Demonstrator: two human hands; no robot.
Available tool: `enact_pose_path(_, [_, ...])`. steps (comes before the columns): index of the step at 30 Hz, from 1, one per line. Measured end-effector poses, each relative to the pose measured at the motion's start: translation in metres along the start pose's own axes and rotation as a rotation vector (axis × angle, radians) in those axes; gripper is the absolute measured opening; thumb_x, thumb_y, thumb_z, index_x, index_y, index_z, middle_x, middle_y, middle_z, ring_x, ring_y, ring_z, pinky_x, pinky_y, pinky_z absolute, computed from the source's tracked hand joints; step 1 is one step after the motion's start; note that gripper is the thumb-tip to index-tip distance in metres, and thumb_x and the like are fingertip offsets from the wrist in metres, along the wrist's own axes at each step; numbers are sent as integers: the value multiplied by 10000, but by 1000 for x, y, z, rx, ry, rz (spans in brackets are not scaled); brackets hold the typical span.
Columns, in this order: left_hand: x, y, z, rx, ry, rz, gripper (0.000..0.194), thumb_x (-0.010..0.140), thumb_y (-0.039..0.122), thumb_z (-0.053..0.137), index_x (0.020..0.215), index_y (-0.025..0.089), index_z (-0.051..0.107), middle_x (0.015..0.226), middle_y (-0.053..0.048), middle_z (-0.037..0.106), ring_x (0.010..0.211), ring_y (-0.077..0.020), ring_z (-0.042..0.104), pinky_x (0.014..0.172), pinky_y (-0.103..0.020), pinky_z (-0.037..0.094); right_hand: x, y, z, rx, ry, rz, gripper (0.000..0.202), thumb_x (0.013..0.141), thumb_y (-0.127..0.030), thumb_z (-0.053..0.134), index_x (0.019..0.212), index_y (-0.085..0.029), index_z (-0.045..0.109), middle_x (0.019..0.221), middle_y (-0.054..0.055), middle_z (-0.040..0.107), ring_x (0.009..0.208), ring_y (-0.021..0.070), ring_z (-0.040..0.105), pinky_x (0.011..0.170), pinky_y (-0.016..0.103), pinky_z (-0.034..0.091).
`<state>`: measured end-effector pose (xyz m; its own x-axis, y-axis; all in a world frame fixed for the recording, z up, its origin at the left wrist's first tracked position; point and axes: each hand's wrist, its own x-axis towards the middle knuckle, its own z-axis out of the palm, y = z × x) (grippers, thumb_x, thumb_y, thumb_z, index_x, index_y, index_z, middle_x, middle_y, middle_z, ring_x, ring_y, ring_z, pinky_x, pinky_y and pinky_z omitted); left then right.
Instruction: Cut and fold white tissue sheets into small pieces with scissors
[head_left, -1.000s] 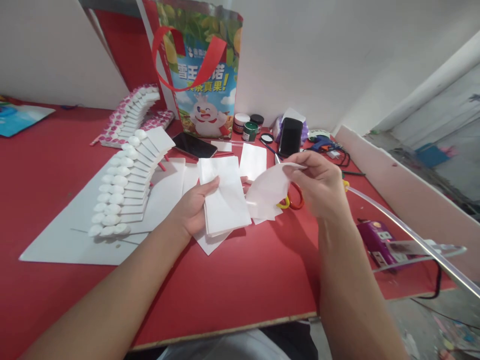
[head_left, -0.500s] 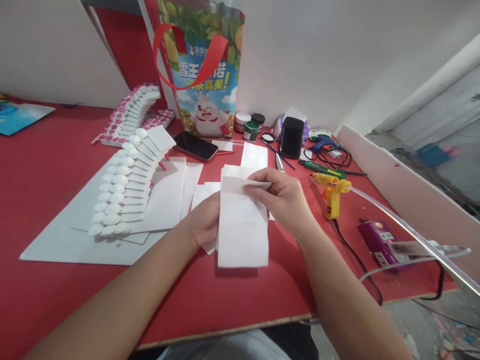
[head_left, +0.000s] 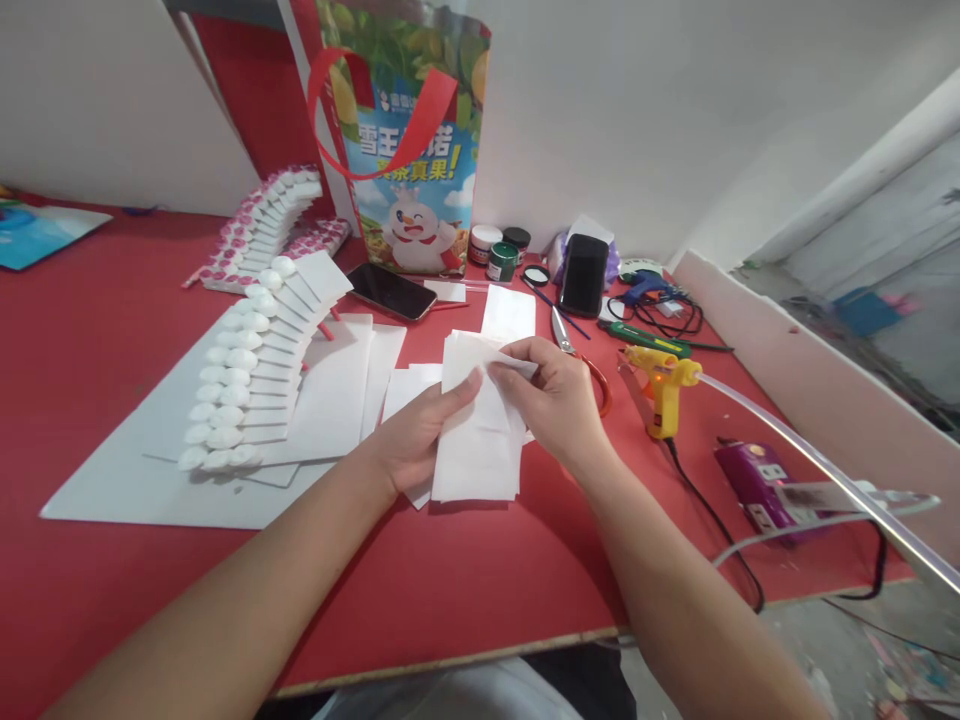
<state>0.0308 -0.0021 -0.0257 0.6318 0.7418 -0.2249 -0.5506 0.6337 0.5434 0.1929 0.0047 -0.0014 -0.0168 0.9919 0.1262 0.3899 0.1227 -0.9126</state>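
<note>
A stack of white paper sheets (head_left: 476, 450) is held between my hands above the red table. My left hand (head_left: 420, 430) grips its left side, the thumb pressed flat on the top sheet and the other fingers hidden beneath. At the upper right, my right hand (head_left: 553, 395) pinches the top corner of a sheet between thumb and forefinger, lifting that edge slightly. More white paper pieces (head_left: 409, 392) lie under and beside my left hand. Beyond the stack, another white sheet (head_left: 510, 313) rests on the table.
On the left, a curved white model with oval pieces (head_left: 247, 370) stands on white boards (head_left: 142, 470). Scissors (head_left: 562, 330), a yellow glue gun (head_left: 664, 385) and a purple power strip (head_left: 761, 480) lie right. Behind are a printed bag (head_left: 416, 220), a phone (head_left: 391, 292) and paint jars (head_left: 501, 261).
My left thumb has come onto the top of the stack. My right hand has shifted slightly left and the top sheet has moved up, level with the others, uncovering the scissors' orange handle.
</note>
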Motion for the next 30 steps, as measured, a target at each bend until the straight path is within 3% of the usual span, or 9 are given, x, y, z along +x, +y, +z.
enact_pose_path(3, [0,-1,1,13,45,8,259,910,184,696,1157,106,696,903,-108,786,785,-222,757,740,-301,584,0,0,1,7,-10,-16,140,836,-339,659,845,-200,653,620,-39,555,529,99,460,489,243,356])
enact_pose_path(6, [0,0,0,4,47,5,258,923,176,665,1168,98,692,936,-131,789,802,-239,764,770,-335,595,0,-2,0,18,-21,-11,154,842,-351,667,866,-199,654,608,-43,563,494,95,480,465,237,365])
enact_pose_path(10, [-1,9,-3,-9,49,-3,374,981,273,580,1293,78,648,1169,-198,756,1067,-309,736,932,-439,579,5,-3,-17,75,77,-55,222,865,-397,670,952,-195,640,698,-18,663,463,100,559,453,243,406])
enact_pose_path(13, [-5,22,-6,-85,47,81,487,1003,296,527,1450,103,545,1323,-177,702,1249,-308,656,1051,-452,524,12,2,-36,-114,214,-107,92,871,-280,642,866,-188,649,718,-1,687,485,101,567,524,267,435])
enact_pose_path(17, [-9,35,-7,-172,132,264,555,1022,238,482,1568,187,399,1351,-78,705,1274,-228,646,1109,-376,488,18,6,-52,-489,4,-20,74,804,-144,647,784,-183,706,732,26,696,624,153,606,595,291,430])
enact_pose_path(21, [-9,36,-6,-182,158,288,560,1032,243,461,1581,177,372,1351,-76,705,1272,-222,648,1104,-364,495,16,5,-53,-737,-140,-47,351,790,-17,573,1039,-184,755,993,88,737,860,222,647,723,335,479])
enact_pose_path(25, [-8,33,-5,-174,167,259,566,1024,241,476,1579,184,378,1361,-80,699,1302,-244,626,1127,-410,477,15,14,-49,-811,-241,-154,582,799,62,500,1219,-253,751,1282,122,649,1152,305,570,890,432,510])
enact_pose_path(27, [-7,33,-4,-175,180,245,553,1022,240,482,1566,176,402,1362,-85,698,1298,-254,629,1136,-423,468,17,21,-47,-793,-283,-188,559,808,58,518,1155,-287,787,1326,111,627,1184,316,547,913,465,520])
enact_pose_path(30, [-7,33,-3,-180,200,236,535,1020,239,489,1547,163,433,1347,-100,705,1265,-261,654,1135,-432,466,21,25,-44,-708,-259,-221,374,821,13,579,903,-253,829,1299,100,659,1175,316,566,965,508,506])
